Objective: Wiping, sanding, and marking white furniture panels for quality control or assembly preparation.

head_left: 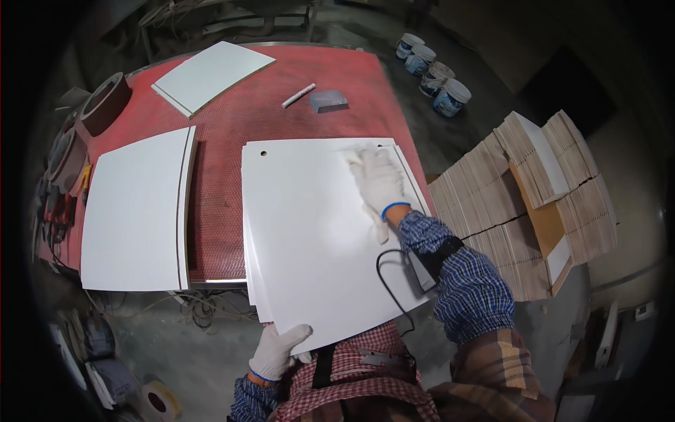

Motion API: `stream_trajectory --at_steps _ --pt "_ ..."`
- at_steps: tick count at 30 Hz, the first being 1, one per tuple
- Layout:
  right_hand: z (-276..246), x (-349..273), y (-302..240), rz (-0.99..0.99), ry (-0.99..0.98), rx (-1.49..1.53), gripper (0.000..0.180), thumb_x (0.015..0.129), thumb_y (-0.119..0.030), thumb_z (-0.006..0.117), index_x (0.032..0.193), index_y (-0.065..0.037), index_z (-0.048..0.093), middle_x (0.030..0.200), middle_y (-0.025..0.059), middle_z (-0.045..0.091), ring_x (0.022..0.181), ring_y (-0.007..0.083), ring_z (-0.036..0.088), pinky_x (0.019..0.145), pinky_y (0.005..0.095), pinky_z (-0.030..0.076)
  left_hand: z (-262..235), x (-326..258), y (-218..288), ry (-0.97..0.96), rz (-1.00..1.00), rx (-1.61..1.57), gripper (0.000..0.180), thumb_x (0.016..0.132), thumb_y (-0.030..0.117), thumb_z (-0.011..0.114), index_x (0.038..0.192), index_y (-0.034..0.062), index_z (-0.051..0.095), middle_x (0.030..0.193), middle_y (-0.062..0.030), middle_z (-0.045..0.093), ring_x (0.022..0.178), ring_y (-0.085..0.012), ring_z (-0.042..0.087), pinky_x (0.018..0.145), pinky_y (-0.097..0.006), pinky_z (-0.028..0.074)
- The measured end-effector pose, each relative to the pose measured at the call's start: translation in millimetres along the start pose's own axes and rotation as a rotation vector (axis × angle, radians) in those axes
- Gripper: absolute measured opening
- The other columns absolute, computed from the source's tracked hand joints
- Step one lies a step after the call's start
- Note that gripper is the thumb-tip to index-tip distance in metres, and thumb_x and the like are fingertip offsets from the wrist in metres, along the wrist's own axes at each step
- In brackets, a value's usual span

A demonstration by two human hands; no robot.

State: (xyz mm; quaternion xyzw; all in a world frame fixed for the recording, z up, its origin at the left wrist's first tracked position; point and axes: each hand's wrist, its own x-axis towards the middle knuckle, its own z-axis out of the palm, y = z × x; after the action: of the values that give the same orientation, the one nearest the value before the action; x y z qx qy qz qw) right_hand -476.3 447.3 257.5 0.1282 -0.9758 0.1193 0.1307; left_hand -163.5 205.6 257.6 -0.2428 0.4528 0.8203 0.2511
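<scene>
A white board (316, 232) with a small hole near each far corner lies on a short stack of similar boards, overhanging the table's near edge. My left hand (276, 352), in a white glove, grips its near left corner, thumb on top. My right hand (380, 177), also gloved, presses on the board's far right part, fingers slightly blurred. A white cloth (380, 231) shows from under that palm and wrist; the rest of it is hidden by the hand. A small device with a black cable (383, 271) is strapped to my right forearm.
On the red table (225, 197) sit another white board stack (137, 211), a smaller board (211, 74), a marker (299, 96), a grey block (328, 101) and sanding-belt-like rolls (105, 104). Stacked panels (485, 183) stand right. Several tubs (451, 97) are behind; cables (204, 309) lie on the floor.
</scene>
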Motion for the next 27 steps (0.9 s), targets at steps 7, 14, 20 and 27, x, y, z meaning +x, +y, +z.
stream_trajectory --at_steps 7,14,20,27 --pt "-23 18 40 0.062 -0.043 -0.09 0.041 0.098 -0.04 0.057 0.125 -0.009 0.06 0.118 0.0235 0.059 0.105 0.0406 0.064 0.09 0.0512 0.051 0 -3 4 -0.008 -0.003 -0.045 0.032 0.09 0.011 0.072 0.112 -0.01 0.062 0.087 -0.0151 0.068 0.06 -0.0191 0.066 0.047 -0.028 0.056" --pt "3 15 -55 0.001 -0.046 0.029 0.042 0.095 -0.037 0.061 0.128 -0.011 0.061 0.116 0.0207 0.059 0.105 0.04 0.064 0.09 0.0499 0.052 -5 -5 4 -0.047 -0.061 -0.022 0.031 0.091 0.013 0.072 0.11 -0.0106 0.064 0.086 -0.0148 0.069 0.058 -0.0183 0.066 0.047 -0.027 0.055" --pt "16 12 -162 -0.343 -0.171 0.213 0.034 0.096 -0.034 0.061 0.125 -0.017 0.061 0.119 0.0199 0.057 0.111 0.0389 0.061 0.092 0.0507 0.051 -2 -8 -1 -0.058 -0.013 0.005 0.03 0.095 0.023 0.071 0.105 -0.0053 0.067 0.081 -0.0098 0.07 0.054 -0.0131 0.064 0.045 -0.023 0.048" --pt "-4 -33 -192 -0.64 -0.239 0.294 0.031 0.097 -0.035 0.059 0.122 -0.016 0.063 0.114 0.0157 0.061 0.111 0.0348 0.059 0.096 0.0491 0.049 -22 11 -25 -0.291 0.162 -0.181 0.076 0.098 0.058 0.059 0.136 -0.007 0.052 0.118 -0.0233 0.069 0.098 -0.028 0.074 0.067 -0.037 0.062"
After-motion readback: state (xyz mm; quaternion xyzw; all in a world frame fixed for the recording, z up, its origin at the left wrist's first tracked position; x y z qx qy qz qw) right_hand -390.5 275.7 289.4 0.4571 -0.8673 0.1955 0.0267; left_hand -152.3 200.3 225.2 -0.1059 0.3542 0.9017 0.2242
